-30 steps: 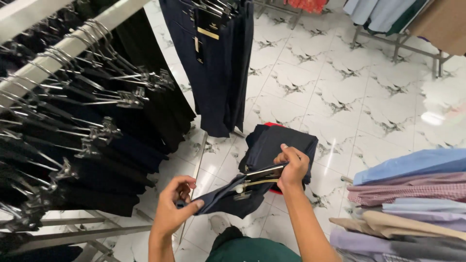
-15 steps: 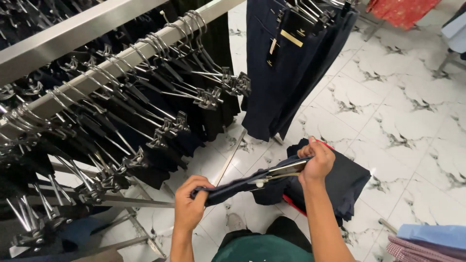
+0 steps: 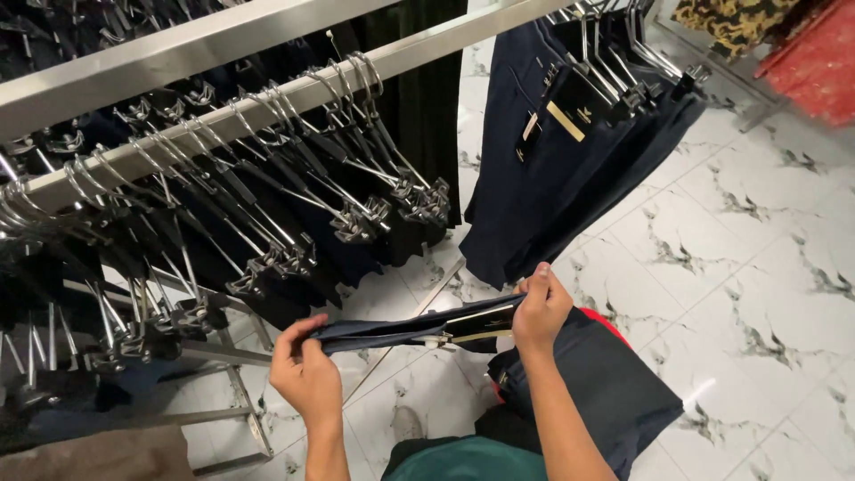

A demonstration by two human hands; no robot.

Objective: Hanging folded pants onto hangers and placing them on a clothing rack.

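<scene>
dark navy folded trousers [image 3: 401,331] with a clip hanger, held flat and horizontal above the floor.

Both forearms are bare, with no sleeve reaching to the wrists. The left hand [image 3: 307,379] and the right hand [image 3: 540,307] wear no gloves, and no ring, watch or bracelet can be seen on them. Below the hands, between the two forearms, a dark green garment [image 3: 463,461] covers the body, plain and without pattern.
</scene>
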